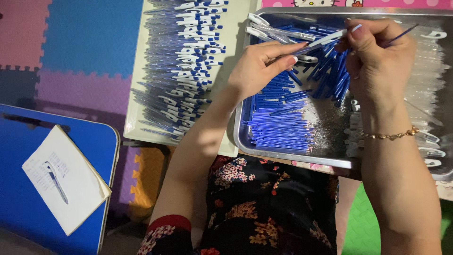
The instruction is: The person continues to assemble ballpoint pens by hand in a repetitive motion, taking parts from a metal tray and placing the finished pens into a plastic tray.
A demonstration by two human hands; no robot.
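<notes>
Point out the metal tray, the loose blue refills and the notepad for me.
metal tray [264,152]: head view, on its bare front rim.
blue refills [278,130]: head view, middle of the flat pile inside the tray.
notepad [78,186]: head view, blank part of the page, beside the pen.

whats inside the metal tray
The metal tray holds loose blue pen refills, with clear pen barrels along its right side. The hands and forearms cover part of its contents.
</notes>
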